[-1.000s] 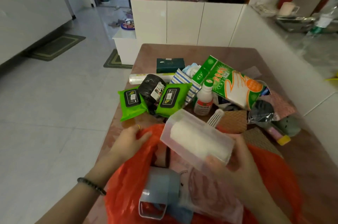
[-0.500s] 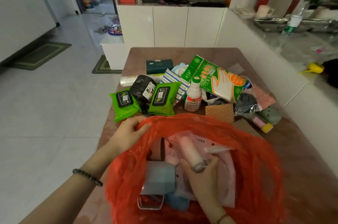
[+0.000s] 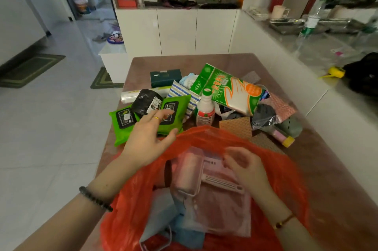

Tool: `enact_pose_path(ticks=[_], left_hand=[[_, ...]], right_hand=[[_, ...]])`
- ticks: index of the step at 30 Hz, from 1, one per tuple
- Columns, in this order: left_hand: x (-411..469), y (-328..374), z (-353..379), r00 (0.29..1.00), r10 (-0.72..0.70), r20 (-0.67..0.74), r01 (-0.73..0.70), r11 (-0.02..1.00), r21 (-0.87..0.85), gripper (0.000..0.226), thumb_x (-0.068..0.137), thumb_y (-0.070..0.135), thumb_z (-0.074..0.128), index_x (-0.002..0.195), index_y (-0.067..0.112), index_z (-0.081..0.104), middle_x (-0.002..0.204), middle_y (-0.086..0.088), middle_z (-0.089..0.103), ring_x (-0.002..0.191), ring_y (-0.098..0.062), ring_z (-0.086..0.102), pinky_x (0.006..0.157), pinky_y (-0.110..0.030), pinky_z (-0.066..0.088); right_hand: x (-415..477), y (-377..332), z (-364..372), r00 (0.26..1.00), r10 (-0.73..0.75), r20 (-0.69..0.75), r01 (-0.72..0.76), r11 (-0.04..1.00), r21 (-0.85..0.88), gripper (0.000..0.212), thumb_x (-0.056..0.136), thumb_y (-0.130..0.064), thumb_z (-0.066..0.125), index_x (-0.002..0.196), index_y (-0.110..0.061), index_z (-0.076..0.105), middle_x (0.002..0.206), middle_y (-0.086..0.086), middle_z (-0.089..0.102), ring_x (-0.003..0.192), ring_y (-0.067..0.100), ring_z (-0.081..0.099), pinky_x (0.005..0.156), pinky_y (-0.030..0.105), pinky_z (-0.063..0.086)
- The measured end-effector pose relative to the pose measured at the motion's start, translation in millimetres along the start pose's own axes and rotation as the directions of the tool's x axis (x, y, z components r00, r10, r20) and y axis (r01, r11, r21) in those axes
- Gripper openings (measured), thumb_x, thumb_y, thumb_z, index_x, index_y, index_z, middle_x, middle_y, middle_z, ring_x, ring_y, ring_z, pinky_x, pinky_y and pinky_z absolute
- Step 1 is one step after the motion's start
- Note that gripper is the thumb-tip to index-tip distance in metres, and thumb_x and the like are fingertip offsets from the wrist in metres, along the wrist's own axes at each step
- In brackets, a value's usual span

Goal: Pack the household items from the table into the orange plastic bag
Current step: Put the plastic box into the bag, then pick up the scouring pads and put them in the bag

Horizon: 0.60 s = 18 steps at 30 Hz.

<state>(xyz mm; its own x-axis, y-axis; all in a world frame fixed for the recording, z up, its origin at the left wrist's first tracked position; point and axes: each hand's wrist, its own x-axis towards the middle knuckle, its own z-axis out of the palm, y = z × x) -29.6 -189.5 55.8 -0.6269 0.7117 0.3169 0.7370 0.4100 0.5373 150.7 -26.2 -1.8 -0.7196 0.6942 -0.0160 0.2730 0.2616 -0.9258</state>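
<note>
The orange plastic bag (image 3: 131, 199) lies open at the table's near end. Inside it rest a lint roller in a clear case (image 3: 188, 171), a pink packet and a pale blue item (image 3: 161, 216). My right hand (image 3: 245, 166) is inside the bag beside the roller, fingers loosely curled and holding nothing. My left hand (image 3: 149, 134) reaches beyond the bag's rim with straight fingers over the right-hand green wipes pack (image 3: 181, 103). A second green wipes pack (image 3: 119, 132) lies to its left, with a black roll (image 3: 143, 101) between them.
Behind the bag on the brown table (image 3: 331, 168) lie a white bottle (image 3: 204, 111), a green glove package (image 3: 231, 91), a dark green box (image 3: 165, 77), a striped cloth (image 3: 180, 93), brown mesh cloths (image 3: 235, 125) and more small items. A white counter runs along the right.
My right hand lowered the lint roller into the bag and let it go. My left hand left the bag's rim and moved forward over the green wipes pack.
</note>
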Motion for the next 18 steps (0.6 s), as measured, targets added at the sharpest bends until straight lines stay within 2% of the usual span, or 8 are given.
enact_pose_path(ticks=[2,4,7,9,12,15,17,18], left_hand=[[20.6,17.6,17.9,0.998,0.017,0.055,-0.013,0.998,-0.060,0.068,0.070,0.059,0.036,0.123,0.020,0.051,0.123,-0.002,0.057,0.115,-0.019,0.052,0.101,-0.033,0.041],[42.8,31.6,42.7,0.992,0.027,0.126,-0.016,0.996,-0.088,0.070,0.069,0.060,0.036,0.125,0.020,0.050,0.126,-0.003,0.056,0.118,-0.019,0.051,0.102,-0.035,0.042],[73.0,44.3,83.6,0.972,-0.027,0.233,0.060,0.989,-0.133,0.067,0.071,0.059,0.041,0.124,0.020,0.050,0.125,-0.006,0.057,0.119,-0.022,0.052,0.101,-0.039,0.043],[87.7,49.5,108.6,0.956,-0.080,0.282,0.123,0.983,-0.138,0.057,0.078,0.053,0.049,0.126,0.021,0.048,0.122,-0.009,0.057,0.116,-0.024,0.052,0.099,-0.038,0.044],[100.2,54.3,138.4,0.945,-0.117,0.307,0.177,0.968,-0.177,0.053,0.084,0.042,0.056,0.130,0.019,0.045,0.128,-0.008,0.055,0.119,-0.022,0.052,0.100,-0.038,0.043],[105.4,55.9,155.4,0.926,-0.146,0.347,0.238,0.942,-0.238,0.063,0.079,0.047,0.056,0.132,0.018,0.042,0.131,-0.006,0.053,0.121,-0.018,0.051,0.102,-0.039,0.043],[106.3,56.4,161.6,0.913,-0.178,0.366,0.286,0.921,-0.265,0.072,0.074,0.054,0.056,0.134,0.018,0.039,0.133,-0.004,0.051,0.122,-0.014,0.050,0.103,-0.039,0.042],[106.9,57.2,163.4,0.906,-0.202,0.372,0.315,0.909,-0.273,0.076,0.073,0.053,0.057,0.136,0.016,0.037,0.135,-0.003,0.049,0.124,-0.014,0.048,0.105,-0.038,0.041]], right_hand=[[31.9,-4.0,-24.9,0.994,-0.018,-0.104,0.020,1.000,0.016,0.022,0.081,0.001,0.063,0.091,-0.018,0.062,0.090,0.000,0.066,0.073,-0.005,0.062,0.068,0.003,0.047],[62.2,0.7,-39.9,0.991,-0.003,-0.131,-0.005,0.998,-0.055,0.026,0.082,0.000,0.063,0.106,-0.008,0.060,0.098,0.007,0.063,0.083,0.007,0.059,0.070,0.007,0.046],[102.6,17.0,-50.1,0.999,-0.002,-0.048,-0.012,0.958,-0.288,0.041,0.081,-0.007,0.063,0.121,-0.008,0.054,0.116,0.011,0.061,0.104,0.020,0.056,0.088,0.027,0.045],[126.8,27.0,-50.0,0.997,-0.044,0.062,0.066,0.901,-0.429,0.051,0.080,-0.010,0.064,0.128,-0.009,0.049,0.128,0.011,0.056,0.117,0.024,0.052,0.098,0.031,0.039],[157.4,44.3,-39.5,0.945,-0.077,0.318,0.276,0.706,-0.652,0.061,0.081,-0.018,0.061,0.137,-0.012,0.037,0.140,0.010,0.044,0.129,0.026,0.040,0.106,0.033,0.031],[172.4,62.8,-31.9,0.935,-0.070,0.348,0.345,0.402,-0.848,0.055,0.087,-0.018,0.050,0.139,-0.020,0.030,0.138,0.006,0.042,0.127,0.027,0.037,0.103,0.041,0.030],[175.5,66.7,-33.8,0.933,-0.042,0.358,0.353,0.318,-0.880,0.046,0.088,-0.016,0.050,0.132,-0.019,0.038,0.131,0.008,0.044,0.124,0.029,0.037,0.101,0.043,0.029],[177.1,65.6,-37.7,0.929,-0.030,0.370,0.359,0.325,-0.875,0.040,0.087,-0.017,0.052,0.126,-0.019,0.044,0.128,0.008,0.046,0.122,0.029,0.038,0.100,0.043,0.029]])
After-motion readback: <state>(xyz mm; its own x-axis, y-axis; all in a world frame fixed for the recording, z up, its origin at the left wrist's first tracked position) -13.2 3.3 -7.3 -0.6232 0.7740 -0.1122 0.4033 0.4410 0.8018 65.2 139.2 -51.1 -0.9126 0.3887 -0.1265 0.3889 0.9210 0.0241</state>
